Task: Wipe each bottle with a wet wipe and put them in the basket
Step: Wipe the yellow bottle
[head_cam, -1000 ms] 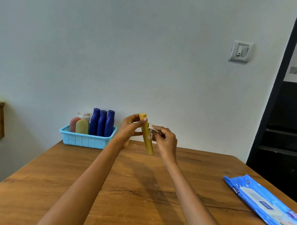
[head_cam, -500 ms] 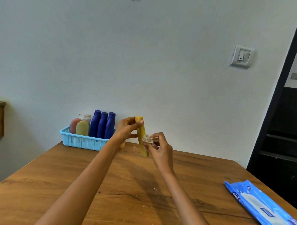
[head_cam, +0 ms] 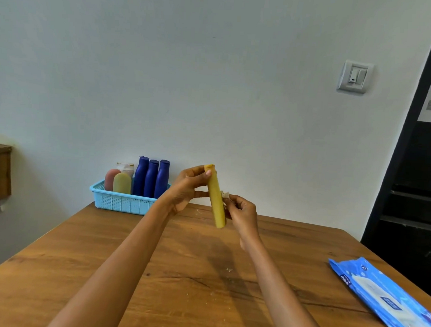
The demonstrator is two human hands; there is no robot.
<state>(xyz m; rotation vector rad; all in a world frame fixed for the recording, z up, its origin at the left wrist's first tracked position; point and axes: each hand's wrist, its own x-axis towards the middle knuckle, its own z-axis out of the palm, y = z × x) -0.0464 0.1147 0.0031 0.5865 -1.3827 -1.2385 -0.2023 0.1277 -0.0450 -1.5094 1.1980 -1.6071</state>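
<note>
Table: a wooden table (head_cam: 81, 268) fills the near half of the scene, running back to a pale wall.
Pack of wipes: a blue pack of wipes (head_cam: 388, 299) lies flat at the near right edge of the table, well apart from both hands.
Basket: a light blue basket (head_cam: 124, 202) sits at the far left of the table against the wall, already holding three dark blue bottles (head_cam: 151, 177) and a few pale ones (one pink, one yellow-green, one whitish behind them).
Yellow bottle: a slim yellow bottle (head_cam: 215, 198) is held in the air above the middle of the table, its long axis nearly upright, top leaning slightly left.
Left hand: the left hand (head_cam: 186, 189) grips the bottle's upper end, fingers curled round it near the cap.
Right hand: the right hand (head_cam: 242, 209) pinches a small crumpled wipe (head_cam: 225, 195) against the bottle's right side, about halfway down.
Direction to basket: the basket lies left of the hands and a little farther away, so the left hand, nearer to it and already carrying the bottle, is probably the one to set it in.
</note>
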